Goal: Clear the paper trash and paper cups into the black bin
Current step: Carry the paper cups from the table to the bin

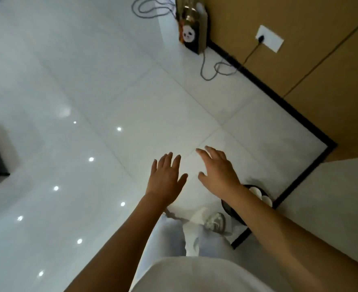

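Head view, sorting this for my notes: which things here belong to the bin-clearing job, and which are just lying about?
Belongs to the job:
- black bin, on the floor by the person's foot
- white paper cups already inside it
- left hand and right hand, both open and holding nothing

Just lying about:
- panda-print bag against the wall
- grey cable on the floor
- wall socket

No legible text, brand or number anywhere — only sign-like mark: panda face picture on box [189, 34] by wall; finer print there blurred.
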{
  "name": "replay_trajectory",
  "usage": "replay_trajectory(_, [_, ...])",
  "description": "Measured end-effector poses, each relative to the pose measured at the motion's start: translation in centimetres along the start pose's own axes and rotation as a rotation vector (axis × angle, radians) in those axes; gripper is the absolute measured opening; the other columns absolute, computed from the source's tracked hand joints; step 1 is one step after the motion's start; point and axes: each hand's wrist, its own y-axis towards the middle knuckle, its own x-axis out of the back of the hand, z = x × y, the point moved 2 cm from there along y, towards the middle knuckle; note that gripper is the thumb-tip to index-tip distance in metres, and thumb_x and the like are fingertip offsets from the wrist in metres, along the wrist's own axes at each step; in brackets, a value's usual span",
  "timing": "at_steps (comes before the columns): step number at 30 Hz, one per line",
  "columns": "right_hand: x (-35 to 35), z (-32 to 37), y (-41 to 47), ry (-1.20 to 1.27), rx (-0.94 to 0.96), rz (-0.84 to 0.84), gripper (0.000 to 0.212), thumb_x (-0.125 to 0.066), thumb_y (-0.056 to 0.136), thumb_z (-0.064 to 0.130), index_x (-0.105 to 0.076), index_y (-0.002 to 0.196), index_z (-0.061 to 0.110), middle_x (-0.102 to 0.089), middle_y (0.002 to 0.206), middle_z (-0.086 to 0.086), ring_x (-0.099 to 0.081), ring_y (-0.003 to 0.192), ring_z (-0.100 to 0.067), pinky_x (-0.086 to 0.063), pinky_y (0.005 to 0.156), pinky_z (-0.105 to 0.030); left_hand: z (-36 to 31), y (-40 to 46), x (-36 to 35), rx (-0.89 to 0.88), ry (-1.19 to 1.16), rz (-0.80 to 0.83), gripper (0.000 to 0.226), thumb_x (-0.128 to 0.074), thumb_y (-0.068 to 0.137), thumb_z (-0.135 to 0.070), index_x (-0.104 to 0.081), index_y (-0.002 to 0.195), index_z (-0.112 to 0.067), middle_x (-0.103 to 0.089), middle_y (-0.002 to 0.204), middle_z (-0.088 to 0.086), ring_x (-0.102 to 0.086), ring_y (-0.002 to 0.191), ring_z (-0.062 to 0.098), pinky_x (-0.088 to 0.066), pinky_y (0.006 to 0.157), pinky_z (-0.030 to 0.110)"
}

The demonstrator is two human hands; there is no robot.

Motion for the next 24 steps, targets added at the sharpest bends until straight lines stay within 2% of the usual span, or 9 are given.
replay_trajectory(6, [-4.1, 19.9, 2.7, -0.159, 0.311, 0.076, 0.067, -0.057, 0.091, 0.027, -0.022, 0.148, 0.03, -0.019, 0.157, 0.0, -0.019, 0.142, -0.022, -0.03, 0.11, -0.038, 17.1, -8.7, 3.6, 0.3, -0.142, -0.154, 0.063, -0.034, 0.099, -0.049, -0.017, 0.151, -0.017, -0.017, 0.158, 0.01, -0.015, 0.145, 0.025, -0.012, 0.119, 0.043])
replay_trajectory(14, [-13.1, 45.3, 4.0, -0.252, 0.616, 0.192, 0.067, -0.055, 0.091, 0.026, -0.021, 0.149, 0.028, -0.02, 0.157, -0.001, -0.019, 0.142, -0.023, -0.027, 0.111, -0.039, 39.8, -21.4, 4.2, 0.634, -0.301, -0.241, 0.064, -0.034, 0.098, -0.05, -0.016, 0.151, -0.017, -0.018, 0.158, 0.01, -0.015, 0.146, 0.025, -0.009, 0.119, 0.043])
replay_trajectory(24, [-22.2, 68.2, 5.2, -0.392, 0.909, 0.356, 0.067, -0.055, 0.089, 0.028, -0.024, 0.148, 0.027, -0.026, 0.154, -0.001, -0.026, 0.137, -0.026, -0.034, 0.107, -0.038, 57.6, -32.4, 4.7, 0.972, -0.536, -0.39, 0.065, -0.035, 0.099, -0.047, -0.015, 0.151, -0.016, -0.017, 0.157, 0.013, -0.012, 0.146, 0.024, -0.004, 0.118, 0.043])
